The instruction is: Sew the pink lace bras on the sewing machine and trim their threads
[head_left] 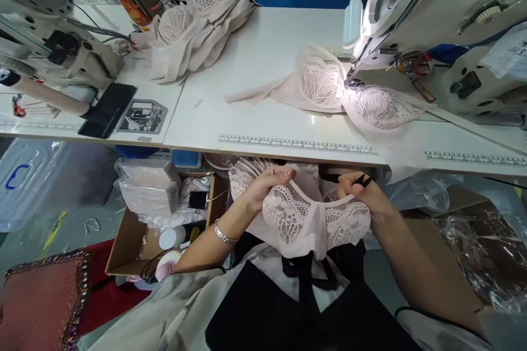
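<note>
A pale pink lace bra [288, 219] is stretched between my two hands, just below the front edge of the table. My left hand [265, 186] pinches its upper edge at one cup, thumb on top. At the other cup my right hand [362, 192] is closed on the edge. Dark pointed tips, like those of small thread snips [363, 180], stick out of the right hand; the rest is hidden by the fingers. Another lace bra [319, 85] lies on the table with its centre under the needle of the lit sewing machine [411, 16].
A pile of bras [193, 33] lies at the back left, beside a second machine [57, 38] and a black phone [107, 111]. Printed rulers [296, 144] run along the white table's [206, 104] front edge. Below left stands a cardboard box [123, 241] of wrapped packs; plastic-covered boxes [473, 241] are at right.
</note>
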Tool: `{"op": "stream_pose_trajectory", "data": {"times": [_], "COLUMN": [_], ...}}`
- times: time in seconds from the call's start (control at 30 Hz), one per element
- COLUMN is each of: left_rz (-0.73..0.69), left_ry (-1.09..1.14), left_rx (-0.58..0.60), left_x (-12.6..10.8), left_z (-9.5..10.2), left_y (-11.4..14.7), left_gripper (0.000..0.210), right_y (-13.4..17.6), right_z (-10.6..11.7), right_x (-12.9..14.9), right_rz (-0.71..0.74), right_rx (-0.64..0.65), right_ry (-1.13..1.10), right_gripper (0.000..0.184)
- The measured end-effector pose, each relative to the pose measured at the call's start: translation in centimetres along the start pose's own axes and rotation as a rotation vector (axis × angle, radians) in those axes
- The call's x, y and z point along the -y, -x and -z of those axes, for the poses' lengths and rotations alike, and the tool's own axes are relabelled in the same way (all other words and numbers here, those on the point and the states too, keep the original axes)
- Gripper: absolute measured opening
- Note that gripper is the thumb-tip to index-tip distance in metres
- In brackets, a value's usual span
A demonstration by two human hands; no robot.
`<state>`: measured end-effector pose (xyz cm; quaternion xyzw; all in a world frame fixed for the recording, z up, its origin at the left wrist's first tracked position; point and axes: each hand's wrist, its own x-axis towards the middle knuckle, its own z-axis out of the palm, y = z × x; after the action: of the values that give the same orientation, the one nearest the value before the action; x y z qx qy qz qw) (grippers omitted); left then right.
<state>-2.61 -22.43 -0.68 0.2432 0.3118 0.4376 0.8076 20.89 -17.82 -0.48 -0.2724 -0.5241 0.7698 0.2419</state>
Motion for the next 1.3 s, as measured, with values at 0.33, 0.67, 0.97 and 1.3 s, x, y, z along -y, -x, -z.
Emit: {"op": "stream_pose_trajectory", "data": {"times": [0.33,0.67,0.97,1.3], "left_rz": [0.003,-0.731,-0.874,-0.567], "left_ry": [-0.053,-0.802,-1.35,-1.016], "left_rx": [0.089,-0.096,-0.01,-0.378], "left_x": [-0.5,-3.6,1.7,1.9], "left_z": [-0.5,-3.0,-5.2,-4.2], "left_y": [-0.1,-0.9,1.4,1.4], "left_gripper": [0.069,0.019,0.028,0.016], "right_y": [-0.1,4.7,4.2,4.1], "right_z": [1.0,0.1,-3.3,-2.5], "right_x": [2.2,8.3,4.9,0.4], "right_rz": [-0.009,0.418,0.263,0.631], "right_rx": [0.189,0.182,-0.285,-0.609], "right_ry": [0.302,0.425,0.918,1.578], "right_gripper": [0.062,0.033,0.015,0.026]}}
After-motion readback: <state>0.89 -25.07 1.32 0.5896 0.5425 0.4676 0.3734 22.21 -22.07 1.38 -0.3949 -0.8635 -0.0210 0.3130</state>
